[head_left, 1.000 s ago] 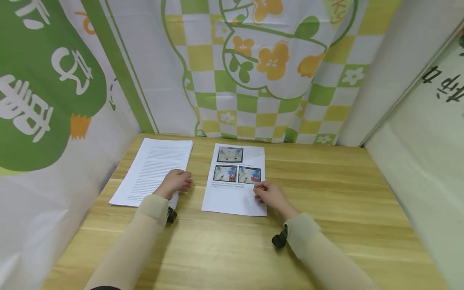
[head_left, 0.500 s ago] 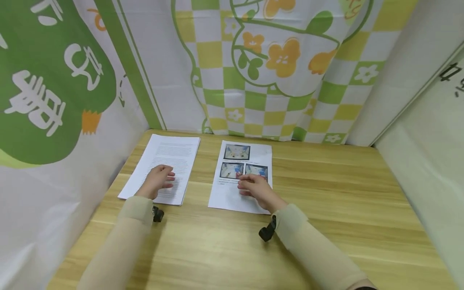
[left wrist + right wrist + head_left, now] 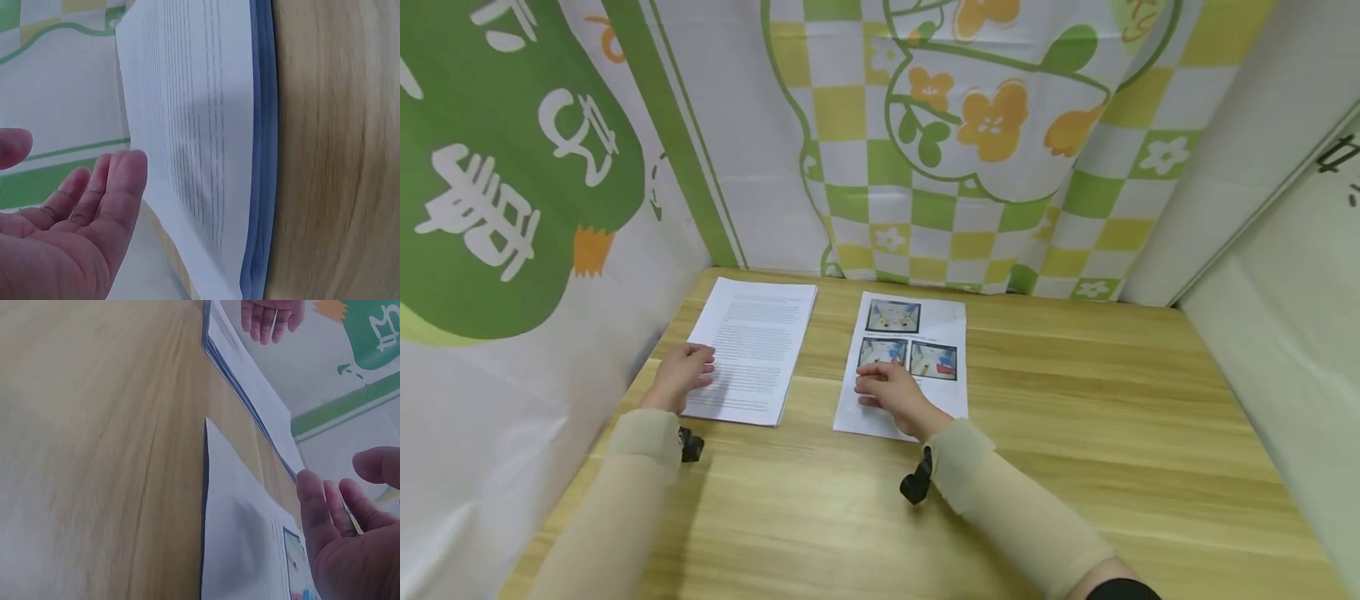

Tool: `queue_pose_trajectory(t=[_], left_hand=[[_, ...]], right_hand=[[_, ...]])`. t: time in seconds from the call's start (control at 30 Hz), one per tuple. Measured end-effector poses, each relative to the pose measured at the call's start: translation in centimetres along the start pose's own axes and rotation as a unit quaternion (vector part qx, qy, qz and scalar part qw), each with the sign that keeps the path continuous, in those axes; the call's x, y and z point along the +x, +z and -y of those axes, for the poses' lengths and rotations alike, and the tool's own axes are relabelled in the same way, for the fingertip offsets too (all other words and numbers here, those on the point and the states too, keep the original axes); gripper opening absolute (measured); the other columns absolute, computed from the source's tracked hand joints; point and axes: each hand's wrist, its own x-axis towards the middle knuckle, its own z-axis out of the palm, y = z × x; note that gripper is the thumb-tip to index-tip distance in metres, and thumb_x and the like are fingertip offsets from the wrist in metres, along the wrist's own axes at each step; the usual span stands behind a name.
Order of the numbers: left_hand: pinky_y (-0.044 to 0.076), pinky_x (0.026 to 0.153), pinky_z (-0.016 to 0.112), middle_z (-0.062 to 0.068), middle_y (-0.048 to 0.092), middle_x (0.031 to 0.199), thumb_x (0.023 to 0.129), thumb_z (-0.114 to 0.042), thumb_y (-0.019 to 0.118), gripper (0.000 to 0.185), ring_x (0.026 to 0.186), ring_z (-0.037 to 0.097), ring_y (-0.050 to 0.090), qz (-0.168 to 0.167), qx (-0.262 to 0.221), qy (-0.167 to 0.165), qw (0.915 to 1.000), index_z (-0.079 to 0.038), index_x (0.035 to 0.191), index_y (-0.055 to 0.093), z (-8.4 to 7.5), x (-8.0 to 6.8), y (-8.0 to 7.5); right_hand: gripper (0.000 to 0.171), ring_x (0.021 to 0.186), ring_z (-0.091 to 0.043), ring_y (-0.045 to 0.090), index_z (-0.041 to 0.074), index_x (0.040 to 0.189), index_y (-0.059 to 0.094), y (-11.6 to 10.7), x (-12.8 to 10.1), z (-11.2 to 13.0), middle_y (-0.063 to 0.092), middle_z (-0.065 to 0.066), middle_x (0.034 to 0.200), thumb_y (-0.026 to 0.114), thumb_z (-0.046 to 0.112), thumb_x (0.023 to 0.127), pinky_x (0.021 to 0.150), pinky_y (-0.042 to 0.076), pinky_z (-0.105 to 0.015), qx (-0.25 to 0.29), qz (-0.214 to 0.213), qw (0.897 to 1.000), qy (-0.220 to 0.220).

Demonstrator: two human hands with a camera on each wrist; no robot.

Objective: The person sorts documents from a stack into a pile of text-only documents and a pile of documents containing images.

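Holding our left hand [image 3: 676,375] and right hand [image 3: 895,396] relaxed and empty, we could skew the paper stack [image 3: 760,342] or printed sheet [image 3: 936,325] if either catches an edge.

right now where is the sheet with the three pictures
In the head view, the sheet lies on the table, right of the paper stack, in front of the checkered backdrop.

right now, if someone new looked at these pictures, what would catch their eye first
Probably the bright patterned curtain behind the table, with its big orange flowers. On the table, a stack of printed pages lies at left, with a picture sheet to its right. The left hand, by the stack's left edge, and the right hand, over the sheet, also stand out.
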Motion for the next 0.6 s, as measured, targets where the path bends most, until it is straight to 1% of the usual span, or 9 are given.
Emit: queue_pose_trajectory(t=[0.07, 0.13, 0.33, 0.5, 0.57, 0.6], left_hand=[[0.046, 0.109, 0.047, 0.035, 0.038, 0.150, 0.110, -0.023, 0.039, 0.058, 0.137, 0.044, 0.043, -0.010, 0.000, -0.007, 0.9999, 0.017, 0.151, 0.028, 0.3, 0.0, -0.5], [0.044, 0.111, 0.048, 0.035, 0.036, 0.151, 0.110, -0.022, 0.039, 0.058, 0.138, 0.045, 0.041, -0.016, -0.002, -0.012, 0.9998, 0.017, 0.151, 0.027, 0.6, 0.0, -1.0], [0.045, 0.110, 0.046, 0.034, 0.036, 0.152, 0.109, -0.021, 0.040, 0.058, 0.137, 0.043, 0.042, -0.032, -0.007, -0.021, 0.9992, 0.017, 0.150, 0.028, 1.3, 0.1, -1.6], [0.042, 0.112, 0.046, 0.034, 0.034, 0.154, 0.109, -0.023, 0.040, 0.060, 0.137, 0.042, 0.041, -0.039, -0.016, -0.044, 0.9981, 0.016, 0.152, 0.026, 1.7, 0.3, -2.3], [0.041, 0.114, 0.047, 0.034, 0.033, 0.155, 0.109, -0.024, 0.040, 0.061, 0.139, 0.042, 0.039, -0.041, -0.018, -0.050, 0.9978, 0.015, 0.153, 0.024, 1.8, 0.5, -2.8], [0.040, 0.114, 0.048, 0.035, 0.033, 0.155, 0.109, -0.025, 0.039, 0.062, 0.140, 0.043, 0.039, -0.041, -0.016, -0.047, 0.9979, 0.015, 0.154, 0.024, 1.9, 0.6, -3.0]], right_hand=[[0.032, 0.103, -0.024, 0.064, -0.015, 0.132, 0.055, 0.7, 0.3, -0.3, 0.060, -0.027, 0.126, 0.055, -0.005, 0.102, 0.090, 0.059, -0.035, 0.006, 0.004, 1.000, 0.002], [0.032, 0.100, -0.021, 0.062, -0.016, 0.132, 0.055, 1.5, 0.5, -0.4, 0.060, -0.025, 0.124, 0.055, -0.005, 0.102, 0.091, 0.058, -0.035, 0.014, 0.009, 1.000, 0.004], [0.035, 0.095, -0.018, 0.063, -0.017, 0.132, 0.053, 3.4, 1.2, -0.6, 0.061, -0.017, 0.114, 0.057, -0.007, 0.099, 0.093, 0.058, -0.036, 0.027, 0.016, 1.000, 0.001], [0.038, 0.097, -0.018, 0.064, -0.016, 0.137, 0.051, 4.7, 1.6, -0.2, 0.060, -0.026, 0.126, 0.056, -0.005, 0.101, 0.094, 0.057, -0.034, 0.046, 0.024, 0.998, 0.028], [0.038, 0.096, -0.018, 0.063, -0.016, 0.137, 0.051, 5.2, 1.9, 0.0, 0.060, -0.026, 0.127, 0.056, -0.004, 0.101, 0.092, 0.057, -0.032, 0.054, 0.027, 0.998, 0.034], [0.038, 0.095, -0.017, 0.063, -0.016, 0.137, 0.051, 5.4, 2.1, 0.0, 0.060, -0.024, 0.124, 0.056, -0.004, 0.101, 0.091, 0.057, -0.031, 0.057, 0.026, 0.997, 0.035]])
